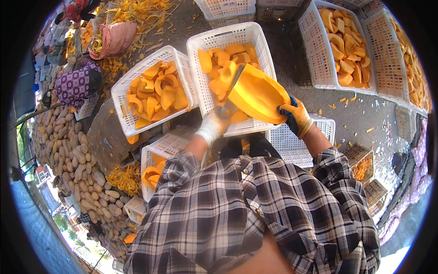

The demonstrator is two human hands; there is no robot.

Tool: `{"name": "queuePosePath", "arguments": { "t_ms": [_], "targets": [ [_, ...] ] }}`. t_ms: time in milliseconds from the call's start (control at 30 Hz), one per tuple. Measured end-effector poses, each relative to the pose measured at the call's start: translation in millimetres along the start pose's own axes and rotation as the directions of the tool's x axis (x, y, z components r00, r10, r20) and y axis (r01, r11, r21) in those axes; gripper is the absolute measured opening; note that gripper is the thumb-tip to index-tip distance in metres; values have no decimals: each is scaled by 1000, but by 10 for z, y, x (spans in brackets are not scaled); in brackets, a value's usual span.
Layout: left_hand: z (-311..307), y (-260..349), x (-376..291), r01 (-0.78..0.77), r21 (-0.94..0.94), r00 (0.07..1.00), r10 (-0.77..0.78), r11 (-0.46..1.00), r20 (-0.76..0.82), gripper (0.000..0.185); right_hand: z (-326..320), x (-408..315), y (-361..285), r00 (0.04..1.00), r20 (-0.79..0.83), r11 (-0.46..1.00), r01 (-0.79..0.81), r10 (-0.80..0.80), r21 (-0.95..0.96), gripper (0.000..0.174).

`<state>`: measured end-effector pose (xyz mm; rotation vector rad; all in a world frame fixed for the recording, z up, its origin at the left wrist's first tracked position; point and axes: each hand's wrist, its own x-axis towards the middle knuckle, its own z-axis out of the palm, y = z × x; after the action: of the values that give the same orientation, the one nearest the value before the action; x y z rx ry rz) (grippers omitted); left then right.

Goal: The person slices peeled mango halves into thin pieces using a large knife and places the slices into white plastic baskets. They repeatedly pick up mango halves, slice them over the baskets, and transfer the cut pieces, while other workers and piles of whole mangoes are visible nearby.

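My left hand (pixel 215 123), in a white and yellow work glove, grips a large knife by its handle. The knife's blade (pixel 236 79) points up and away, against the cut edge of a big hollowed piece of peeled orange pumpkin (pixel 258 94). My right hand (pixel 297 114), in a yellow and blue glove, holds that piece at its lower right end. Both hands are over a white plastic crate (pixel 231 30) with pumpkin chunks (pixel 222 73) inside. The knife handle is mostly hidden by my fingers, and the left hand is slightly blurred.
Another white crate (pixel 118 99) of pumpkin chunks stands to the left, with more filled crates (pixel 309 44) at the upper right. A white crate (pixel 325 128) is near my right forearm. Whole pumpkins (pixel 80 157) are heaped at left. A person (pixel 75 82) in purple patterned clothing is beyond.
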<state>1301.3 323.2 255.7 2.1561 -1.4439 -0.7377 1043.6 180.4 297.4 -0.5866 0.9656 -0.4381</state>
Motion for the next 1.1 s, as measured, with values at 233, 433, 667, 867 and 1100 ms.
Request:
{"name": "queuePosePath", "arguments": {
  "t_ms": [233,433,667,867,1100],
  "targets": [
    [-958,504,190,162,-639,953,-287,752,-95,16,-74,148,178,996,-48,996,80,-81,-29,39],
    [-516,434,-80,-274,146,950,291,951,-116,29,79,316,-47,970,-2,909,228,-244,-348,38],
    [-881,620,135,313,-775,883,-468,550,24,25,-62,345,115,983,-111,989,138,-144,-58,34],
    [-1394,818,-78,-163,-538,875,-131,827,-465,10,465,495,-111,935,-2,931,354,-355,-92,50],
    [-42,299,159,629,-299,772,-621,717,134,25,-1057,70,137,897,-399,975,125,-191,-185,43]
  ]
}}
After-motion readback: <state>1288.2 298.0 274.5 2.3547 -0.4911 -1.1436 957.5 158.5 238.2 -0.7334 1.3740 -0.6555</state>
